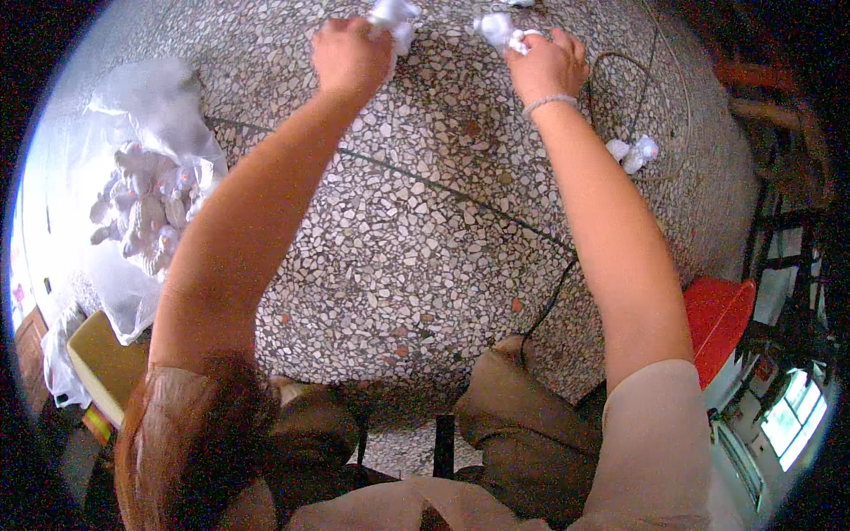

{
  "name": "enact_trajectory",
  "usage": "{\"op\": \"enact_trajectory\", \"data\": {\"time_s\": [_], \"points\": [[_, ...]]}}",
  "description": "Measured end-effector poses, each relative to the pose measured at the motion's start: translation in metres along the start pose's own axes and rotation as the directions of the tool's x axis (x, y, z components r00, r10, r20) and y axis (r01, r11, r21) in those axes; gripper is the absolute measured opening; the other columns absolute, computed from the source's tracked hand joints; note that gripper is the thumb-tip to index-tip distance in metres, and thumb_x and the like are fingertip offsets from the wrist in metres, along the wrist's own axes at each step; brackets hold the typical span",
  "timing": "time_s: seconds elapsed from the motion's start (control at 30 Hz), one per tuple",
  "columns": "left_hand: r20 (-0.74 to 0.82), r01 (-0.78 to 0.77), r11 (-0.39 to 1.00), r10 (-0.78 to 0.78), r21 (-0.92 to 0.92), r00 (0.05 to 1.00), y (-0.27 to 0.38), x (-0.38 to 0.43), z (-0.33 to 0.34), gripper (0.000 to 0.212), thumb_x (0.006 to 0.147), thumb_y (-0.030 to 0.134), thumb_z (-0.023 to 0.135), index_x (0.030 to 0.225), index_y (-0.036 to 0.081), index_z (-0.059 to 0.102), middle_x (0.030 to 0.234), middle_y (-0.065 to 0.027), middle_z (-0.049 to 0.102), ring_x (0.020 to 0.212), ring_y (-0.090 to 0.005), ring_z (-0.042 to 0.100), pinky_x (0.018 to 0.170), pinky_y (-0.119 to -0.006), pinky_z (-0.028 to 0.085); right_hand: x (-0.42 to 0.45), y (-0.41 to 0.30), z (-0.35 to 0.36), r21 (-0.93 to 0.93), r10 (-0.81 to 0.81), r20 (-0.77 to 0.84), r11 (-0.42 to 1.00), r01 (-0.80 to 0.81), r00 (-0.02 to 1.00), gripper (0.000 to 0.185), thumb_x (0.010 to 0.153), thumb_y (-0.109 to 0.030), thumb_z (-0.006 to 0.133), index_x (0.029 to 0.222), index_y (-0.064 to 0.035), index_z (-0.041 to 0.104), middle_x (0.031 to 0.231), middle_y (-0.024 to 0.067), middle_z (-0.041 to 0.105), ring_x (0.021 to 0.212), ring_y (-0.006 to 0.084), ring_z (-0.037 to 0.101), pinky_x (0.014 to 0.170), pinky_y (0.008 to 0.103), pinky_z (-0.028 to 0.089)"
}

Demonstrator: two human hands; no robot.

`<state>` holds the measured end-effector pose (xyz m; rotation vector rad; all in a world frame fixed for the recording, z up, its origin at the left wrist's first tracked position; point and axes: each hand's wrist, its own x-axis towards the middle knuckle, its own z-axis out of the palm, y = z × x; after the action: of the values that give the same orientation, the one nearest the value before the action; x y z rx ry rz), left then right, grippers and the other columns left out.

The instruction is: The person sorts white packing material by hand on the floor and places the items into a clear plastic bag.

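At the top of the head view both arms reach away over the speckled terrazzo floor (398,245). My left hand (352,53) is at a small white figure (396,20), its fingers blurred and partly hidden behind the back of the hand. My right hand (548,63), with a beaded bracelet at the wrist, has its fingertips at small white pieces (521,41), next to another white figure (493,28). Whether it grips them cannot be made out. Two more small white pieces (639,154) lie right of the right forearm.
On the left, a clear plastic bag (159,99) holds several small white figures (149,206) with orange spots. A yellowish container (106,358) stands below it. A dark cord (548,308) runs near the right knee, a thin loop (684,119) lies at upper right, and a red basin (720,318) stands at right.
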<state>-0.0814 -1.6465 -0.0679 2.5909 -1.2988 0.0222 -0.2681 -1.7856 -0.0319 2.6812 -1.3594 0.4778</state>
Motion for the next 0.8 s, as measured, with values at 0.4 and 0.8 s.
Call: {"op": "enact_trajectory", "data": {"time_s": [0.4, 0.8], "points": [[0.224, -0.145, 0.807, 0.324, -0.572, 0.919, 0.032, -0.078, -0.069, 0.033, 0.075, 0.01, 0.064, 0.108, 0.009, 0.057, 0.098, -0.0198, 0.055, 0.089, -0.0342, 0.057, 0.08, -0.04, 0.047, -0.008, -0.045, -0.156, 0.98, -0.231, -0.058, 0.171, 0.1, 0.971, 0.034, 0.08, -0.02, 0.061, 0.107, -0.003, 0.052, 0.087, 0.019, 0.062, 0.081, 0.0352, 0.061, 0.073, 0.043, 0.048], [0.583, 0.191, 0.715, 0.353, -0.673, 0.732, -0.06, -0.212, -0.17, 0.027, 0.074, -0.003, 0.057, 0.1, 0.003, 0.059, 0.101, -0.0122, 0.06, 0.098, -0.0252, 0.057, 0.084, -0.035, 0.045, -0.124, -0.102, -0.197, 0.423, -0.569, 0.718, -0.099, -0.901, 0.4, 0.032, 0.084, -0.014, 0.055, 0.112, -0.0005, 0.052, 0.096, 0.0102, 0.063, 0.081, 0.018, 0.063, 0.073, 0.0321, 0.051]]}}
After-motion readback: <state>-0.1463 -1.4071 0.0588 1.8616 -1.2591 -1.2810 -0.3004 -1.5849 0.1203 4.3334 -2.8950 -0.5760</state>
